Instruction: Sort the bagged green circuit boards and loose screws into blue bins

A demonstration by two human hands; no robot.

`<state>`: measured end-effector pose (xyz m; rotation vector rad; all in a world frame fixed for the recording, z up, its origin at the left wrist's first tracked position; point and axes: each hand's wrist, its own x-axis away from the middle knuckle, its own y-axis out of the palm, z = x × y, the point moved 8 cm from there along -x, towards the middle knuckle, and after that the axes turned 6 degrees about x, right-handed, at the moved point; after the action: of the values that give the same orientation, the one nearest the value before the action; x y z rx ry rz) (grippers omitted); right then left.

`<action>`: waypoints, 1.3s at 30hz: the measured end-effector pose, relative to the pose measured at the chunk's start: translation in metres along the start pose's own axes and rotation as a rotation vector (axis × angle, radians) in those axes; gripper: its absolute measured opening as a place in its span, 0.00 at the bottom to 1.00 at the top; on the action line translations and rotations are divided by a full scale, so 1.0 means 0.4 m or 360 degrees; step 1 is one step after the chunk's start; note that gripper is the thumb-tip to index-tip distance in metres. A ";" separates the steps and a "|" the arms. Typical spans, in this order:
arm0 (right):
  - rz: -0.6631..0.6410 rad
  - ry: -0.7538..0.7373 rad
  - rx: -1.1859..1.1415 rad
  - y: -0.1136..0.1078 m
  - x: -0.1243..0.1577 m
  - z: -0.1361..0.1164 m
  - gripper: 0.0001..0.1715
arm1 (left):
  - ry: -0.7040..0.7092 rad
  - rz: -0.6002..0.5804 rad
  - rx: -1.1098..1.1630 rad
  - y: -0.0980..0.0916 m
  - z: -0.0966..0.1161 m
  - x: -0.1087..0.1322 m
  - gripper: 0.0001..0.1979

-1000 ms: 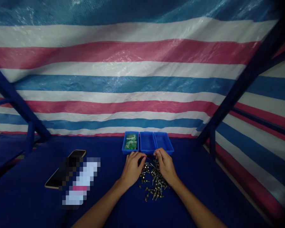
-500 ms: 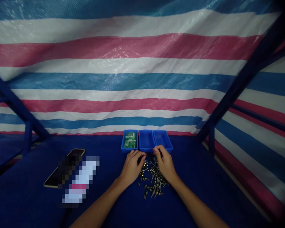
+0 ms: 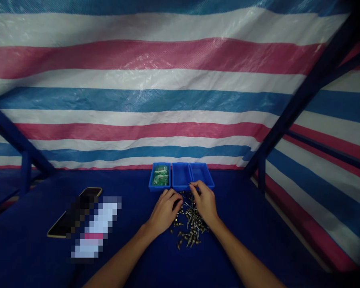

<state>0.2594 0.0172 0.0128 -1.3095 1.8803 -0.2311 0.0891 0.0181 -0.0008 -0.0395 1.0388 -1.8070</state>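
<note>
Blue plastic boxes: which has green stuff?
The leftmost rectangular blue plastic box: it holds flat green pieces; the middle box and right box show none.

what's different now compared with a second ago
The right hand has moved slightly forward, so its fingertips now appear at the near edge of the blue trays; whether it took or let go of anything is too small to tell. The left hand stays beside the pile of metal parts. Trays, green pieces and phone look unmoved.

The left hand [image 3: 165, 210] curls palm-down, while the right hand [image 3: 205, 203] forms a fingertip pinch.
</note>
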 end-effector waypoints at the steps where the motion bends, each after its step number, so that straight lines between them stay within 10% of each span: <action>1: -0.0002 -0.0012 0.0015 0.002 0.000 0.000 0.21 | 0.0006 -0.0014 -0.0006 0.001 0.002 0.000 0.11; 24: -0.0090 0.0109 0.0269 0.022 0.002 0.025 0.23 | 0.0012 -0.0063 -0.0050 0.008 0.007 -0.002 0.11; 39: -0.0477 -0.0358 0.0464 0.069 0.047 -0.026 0.18 | -0.0086 0.0195 0.0021 -0.017 -0.025 0.002 0.14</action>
<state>0.2303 0.0103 -0.0053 -1.3476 1.4003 -0.4740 0.0790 0.0246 -0.0027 -0.0159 0.9705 -1.6927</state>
